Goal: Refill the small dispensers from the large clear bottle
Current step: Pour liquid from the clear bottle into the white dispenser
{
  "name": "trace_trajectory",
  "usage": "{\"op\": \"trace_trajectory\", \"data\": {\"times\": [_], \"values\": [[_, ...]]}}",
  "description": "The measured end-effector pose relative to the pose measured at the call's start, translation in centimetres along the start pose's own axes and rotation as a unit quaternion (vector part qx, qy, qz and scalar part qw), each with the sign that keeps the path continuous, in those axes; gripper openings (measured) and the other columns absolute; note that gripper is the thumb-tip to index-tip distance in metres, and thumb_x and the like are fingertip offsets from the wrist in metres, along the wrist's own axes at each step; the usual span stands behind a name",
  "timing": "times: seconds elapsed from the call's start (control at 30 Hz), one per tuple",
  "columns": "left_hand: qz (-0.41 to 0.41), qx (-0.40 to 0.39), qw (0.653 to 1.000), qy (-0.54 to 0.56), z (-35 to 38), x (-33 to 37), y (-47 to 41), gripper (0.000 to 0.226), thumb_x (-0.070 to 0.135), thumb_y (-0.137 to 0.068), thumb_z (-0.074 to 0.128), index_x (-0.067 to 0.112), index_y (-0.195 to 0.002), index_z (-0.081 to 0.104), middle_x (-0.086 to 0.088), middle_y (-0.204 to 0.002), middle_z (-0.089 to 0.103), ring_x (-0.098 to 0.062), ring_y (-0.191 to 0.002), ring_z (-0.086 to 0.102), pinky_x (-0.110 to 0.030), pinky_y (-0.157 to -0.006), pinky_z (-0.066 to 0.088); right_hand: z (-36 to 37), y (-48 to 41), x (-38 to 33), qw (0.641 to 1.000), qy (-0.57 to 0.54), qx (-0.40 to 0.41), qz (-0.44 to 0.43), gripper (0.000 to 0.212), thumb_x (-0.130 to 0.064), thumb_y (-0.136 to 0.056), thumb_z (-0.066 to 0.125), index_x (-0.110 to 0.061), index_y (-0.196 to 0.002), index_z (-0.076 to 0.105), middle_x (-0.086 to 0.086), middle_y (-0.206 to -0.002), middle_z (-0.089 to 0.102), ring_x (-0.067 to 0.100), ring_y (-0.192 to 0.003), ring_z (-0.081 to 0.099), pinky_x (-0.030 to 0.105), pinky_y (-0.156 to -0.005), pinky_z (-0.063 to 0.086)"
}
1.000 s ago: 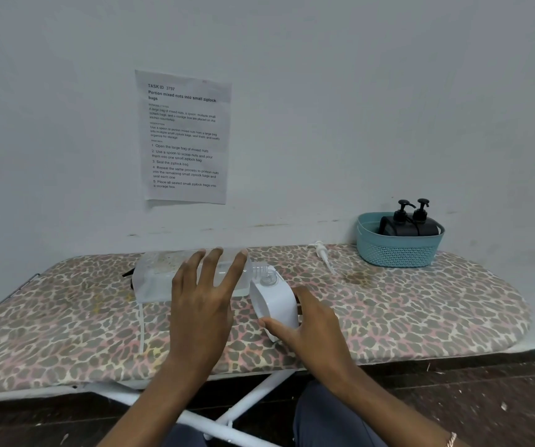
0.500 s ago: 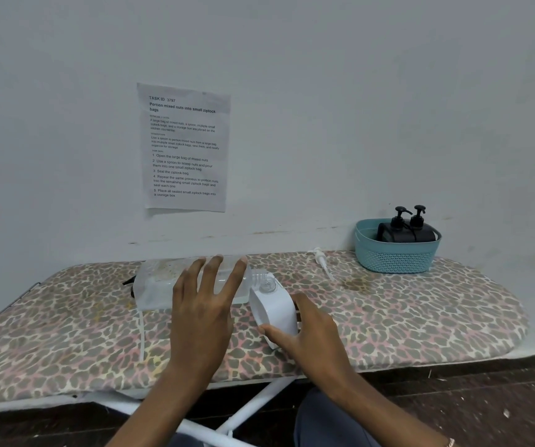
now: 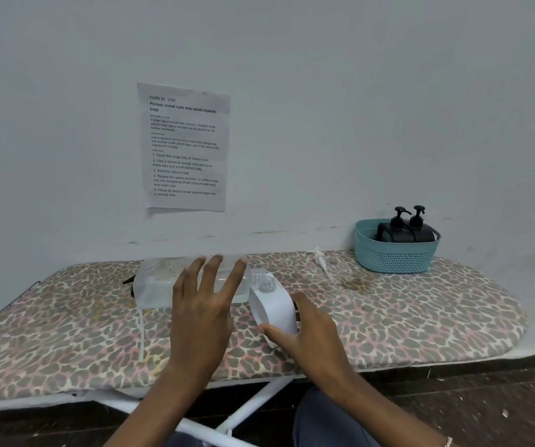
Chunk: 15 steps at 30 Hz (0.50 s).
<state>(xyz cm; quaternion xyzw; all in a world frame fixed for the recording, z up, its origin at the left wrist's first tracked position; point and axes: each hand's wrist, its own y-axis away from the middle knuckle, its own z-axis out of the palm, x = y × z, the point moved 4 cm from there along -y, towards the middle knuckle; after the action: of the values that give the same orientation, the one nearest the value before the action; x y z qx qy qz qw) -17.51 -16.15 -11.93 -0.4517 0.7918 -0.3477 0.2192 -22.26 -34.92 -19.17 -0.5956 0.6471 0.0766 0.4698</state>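
Two hands are at work here. The right hand [image 3: 311,333] grasps a small white flat-sided plastic dispenser [image 3: 274,309], thumb across its near face and fingers curled behind. It holds the dispenser tilted, with the bare clear threaded neck pointing up and away from the palm. The left hand [image 3: 200,312] is released, fingers straight and spread over the large clear plastic bottle [image 3: 159,282]. Whether the fingertips press on it or only hover, I cannot tell.

The bottle lies on its side on the leopard-print ironing board [image 3: 420,311]. Its mouth end is just beyond the dispenser's neck, up and to the left of the right-hand grip. Its body runs away leftward beneath the left fingers. I cannot make out whether a cap is on.

The bottle looks thin-walled and partly filled, so it will probably give under a squeeze, and its weight will shift as the liquid runs. The smooth plastic may be slippery. I judge the best hold to be a full wrap around the middle of the body, firm but not crushing. The dispenser looks rigid and light, and the present hold low on its sides suits it.

Well to the right of the right-hand grip stands a teal perforated plastic basket [image 3: 395,256] holding two black pump dispensers [image 3: 404,232]. A white pump head [image 3: 320,259] lies between.
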Motion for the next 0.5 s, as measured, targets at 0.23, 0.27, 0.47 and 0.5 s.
{"op": "trace_trajectory", "data": {"times": [0.23, 0.27, 0.47, 0.5], "values": [[0.002, -0.001, 1.000, -0.005, 0.04, -0.04, -0.04, 0.093, -0.016, -0.065, 0.073, 0.021, -0.149, 0.060, -0.017, -0.142, 0.059, -0.044, -0.134, 0.052, -0.055, -0.108, 0.038, -0.05, 0.07, -0.07, 1.000, 0.003, 0.001, 0.000, 0.054, -0.073, -0.082, 0.073, -0.042, -0.121, 0.052, -0.020, -0.112, 0.065, 0.001, -0.099, 0.062, 0.030, -0.078, 0.057], [0.002, 0.000, 1.000, -0.005, 0.05, -0.05, -0.01, 0.093, -0.016, -0.065, 0.073, 0.021, -0.149, 0.060, -0.017, -0.142, 0.059, -0.044, -0.134, 0.051, -0.055, -0.108, 0.038, -0.05, 0.07, -0.07, 1.000, 0.001, 0.000, 0.001, 0.053, -0.073, -0.082, 0.072, -0.042, -0.120, 0.052, -0.020, -0.112, 0.065, 0.001, -0.099, 0.062, 0.030, -0.078, 0.058], [-0.001, 0.002, 1.000, -0.003, 0.06, -0.07, 0.00, 0.092, -0.016, -0.065, 0.072, 0.022, -0.148, 0.060, -0.017, -0.142, 0.059, -0.044, -0.135, 0.050, -0.054, -0.108, 0.036, -0.07, 0.00, -0.15, 1.000, 0.001, 0.000, -0.001, 0.052, -0.072, -0.082, 0.074, -0.042, -0.119, 0.052, -0.020, -0.112, 0.066, 0.003, -0.100, 0.063, 0.032, -0.078, 0.058], [-0.001, 0.002, 1.000, -0.003, 0.05, -0.09, 0.02, 0.092, -0.016, -0.065, 0.072, 0.022, -0.148, 0.060, -0.017, -0.142, 0.059, -0.044, -0.135, 0.050, -0.054, -0.108, 0.036, -0.06, 0.02, -0.14, 1.000, 0.001, 0.000, -0.001, 0.053, -0.072, -0.082, 0.074, -0.041, -0.119, 0.052, -0.020, -0.112, 0.066, 0.003, -0.100, 0.063, 0.032, -0.078, 0.058]]}}
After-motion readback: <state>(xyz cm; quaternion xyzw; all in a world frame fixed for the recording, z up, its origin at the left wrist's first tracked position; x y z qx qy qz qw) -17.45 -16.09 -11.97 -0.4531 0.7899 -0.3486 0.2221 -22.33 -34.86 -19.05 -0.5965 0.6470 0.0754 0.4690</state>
